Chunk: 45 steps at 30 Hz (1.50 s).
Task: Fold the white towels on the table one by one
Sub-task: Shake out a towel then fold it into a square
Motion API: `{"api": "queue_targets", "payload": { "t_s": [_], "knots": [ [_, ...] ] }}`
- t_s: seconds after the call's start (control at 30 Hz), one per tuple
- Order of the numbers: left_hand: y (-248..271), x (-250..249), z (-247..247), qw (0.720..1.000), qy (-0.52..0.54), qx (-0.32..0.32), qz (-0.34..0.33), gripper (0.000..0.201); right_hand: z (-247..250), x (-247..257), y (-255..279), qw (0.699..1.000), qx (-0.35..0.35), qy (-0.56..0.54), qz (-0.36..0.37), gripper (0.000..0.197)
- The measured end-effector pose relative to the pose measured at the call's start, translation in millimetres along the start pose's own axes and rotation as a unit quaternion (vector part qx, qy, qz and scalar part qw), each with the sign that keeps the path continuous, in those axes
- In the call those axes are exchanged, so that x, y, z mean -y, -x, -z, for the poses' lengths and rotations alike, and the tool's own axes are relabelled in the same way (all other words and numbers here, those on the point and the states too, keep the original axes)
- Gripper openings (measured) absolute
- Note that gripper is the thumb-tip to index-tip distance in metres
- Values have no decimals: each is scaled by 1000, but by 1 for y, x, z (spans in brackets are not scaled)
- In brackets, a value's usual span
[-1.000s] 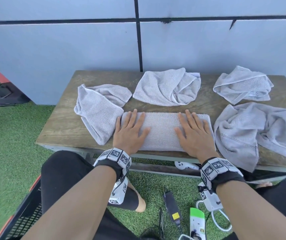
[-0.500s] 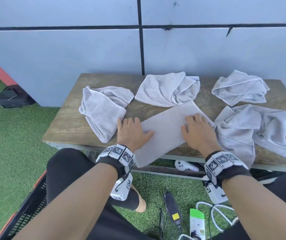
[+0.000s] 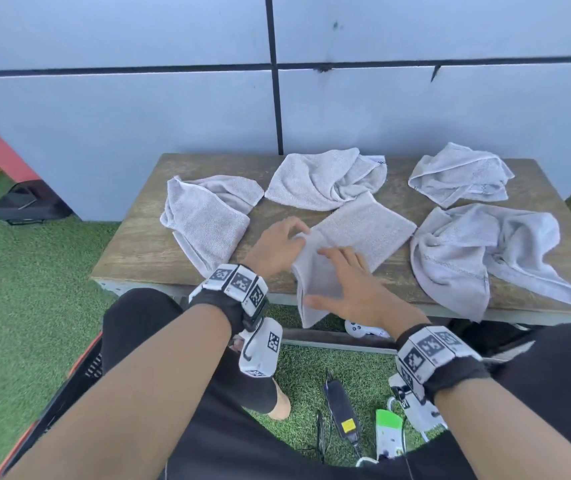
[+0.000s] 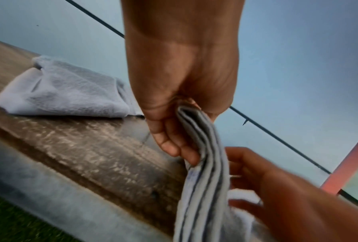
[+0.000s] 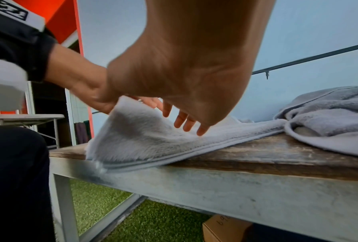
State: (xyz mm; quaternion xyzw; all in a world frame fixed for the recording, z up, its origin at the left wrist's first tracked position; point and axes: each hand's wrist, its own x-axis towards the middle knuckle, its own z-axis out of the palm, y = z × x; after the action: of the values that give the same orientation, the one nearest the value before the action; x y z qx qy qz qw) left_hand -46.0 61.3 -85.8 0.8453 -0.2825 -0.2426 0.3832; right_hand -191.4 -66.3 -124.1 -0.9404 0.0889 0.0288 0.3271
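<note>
A folded white towel (image 3: 363,230) lies slantwise on the wooden table (image 3: 145,251), and its near end hangs over the front edge. My left hand (image 3: 292,235) pinches the towel's near left edge and lifts it; the left wrist view shows the stacked layers (image 4: 202,180) between thumb and fingers (image 4: 173,142). My right hand (image 3: 332,271) is spread with straight fingers over the near end. In the right wrist view its fingertips (image 5: 201,131) just meet the towel (image 5: 153,144). Several crumpled white towels lie around: left (image 3: 208,216), back middle (image 3: 322,178), back right (image 3: 460,174) and right (image 3: 485,244).
The right crumpled towel droops over the table's front edge. On the grass below lie a white controller (image 3: 360,329), a black adapter (image 3: 341,407) and a power strip (image 3: 388,434). A dark crate (image 3: 69,386) stands by my left leg. A blue wall rises behind the table.
The folded towel has swung from lying along the front edge to a slant, its near end now overhanging. My left hand went from flat pressing to pinching the edge; my right hand shifted left.
</note>
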Motion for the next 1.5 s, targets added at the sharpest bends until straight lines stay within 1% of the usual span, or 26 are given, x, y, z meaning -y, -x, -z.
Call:
{"api": "queue_targets", "payload": {
  "t_s": [0.07, 0.13, 0.17, 0.23, 0.3, 0.37, 0.43, 0.47, 0.5, 0.53, 0.57, 0.63, 0.7, 0.77, 0.8, 0.83, 0.87, 0.97, 1.0, 1.03, 1.13, 1.2, 1.3, 1.33, 1.43, 1.5],
  "knots": [
    [-1, -12, 1, 997, 68, -4, 25, 27, -2, 4, 6, 1000, 25, -2, 7, 126],
    [-2, -23, 1, 980, 183, -11, 79, 31, 0, 0, 11, 999, 27, 20, 16, 144],
    [-3, -27, 1, 966, 240, -14, 98, 30, 0, -5, 12, 999, 19, 36, 20, 150],
    [-1, -34, 1, 951, 291, 6, 105, 37, 0, -14, 15, 998, -7, 58, 28, 157],
    [1, -35, 0, 949, 300, 42, 84, 48, 2, -21, 18, 998, -35, 46, 25, 148],
    [3, -34, -3, 951, 292, 71, 68, 53, 8, -23, 23, 997, -78, 6, 9, 125],
    [3, -35, -7, 959, 271, 65, 45, 54, 14, -23, 27, 990, -140, -20, 7, 97],
    [3, -35, -10, 963, 263, 51, 31, 55, 16, -23, 29, 987, -160, -26, 11, 86],
    [3, -35, -12, 965, 260, 34, 18, 53, 18, -24, 32, 985, -172, -30, 15, 79],
    [3, -37, -14, 964, 265, 16, 8, 48, 20, -24, 34, 985, -172, -29, 16, 79],
    [4, -40, -15, 961, 277, 4, -1, 42, 21, -25, 36, 986, -164, -26, 13, 86],
    [7, -48, -17, 955, 295, -14, -12, 29, 24, -24, 39, 990, -142, -19, -3, 108],
    [7, -56, -20, 959, 279, -38, -14, 27, 22, -22, 40, 992, -129, 0, -1, 122],
    [6, -62, -24, 967, 242, -77, -22, 28, 18, -21, 36, 988, -143, 48, 17, 124],
    [5, -65, -26, 970, 220, -98, -29, 28, 17, -20, 35, 987, -155, 45, 14, 123],
    [4, -68, -27, 972, 199, -118, -35, 29, 17, -17, 34, 985, -174, 15, 4, 118],
    [5, -70, -28, 973, 180, -136, -42, 32, 18, -14, 34, 980, -197, -26, -10, 107],
    [6, -70, -27, 973, 136, -174, -71, 51, 28, -2, 40, 963, -253, -85, -34, 54],
    [5, -68, -26, 972, 126, -182, -80, 52, 32, -2, 41, 960, -260, -97, -41, 40],
    [7, -67, -24, 971, 114, -189, -87, 52, 37, -2, 43, 957, -263, -117, -44, 32],
    [10, -53, -19, 971, 81, -202, -96, 51, 45, -11, 46, 955, -260, -138, -24, 33],
    [15, -40, -18, 970, 53, -207, -113, 54, 48, -16, 46, 958, -236, -159, -21, 30],
    [19, -13, -21, 976, 0, -181, -122, 50, 47, -22, 45, 948, -173, -258, -64, 25],
    [19, -4, -22, 979, -23, -164, -115, 50, 44, -26, 43, 947, -154, -268, -85, 24],
    [18, 20, -29, 989, -69, -106, -77, 51, 32, -40, 36, 955, -113, -234, -140, 27],
    [16, 31, -34, 991, -83, -91, -54, 52, 25, -45, 31, 959, -91, -214, -161, 30]
  ]
}}
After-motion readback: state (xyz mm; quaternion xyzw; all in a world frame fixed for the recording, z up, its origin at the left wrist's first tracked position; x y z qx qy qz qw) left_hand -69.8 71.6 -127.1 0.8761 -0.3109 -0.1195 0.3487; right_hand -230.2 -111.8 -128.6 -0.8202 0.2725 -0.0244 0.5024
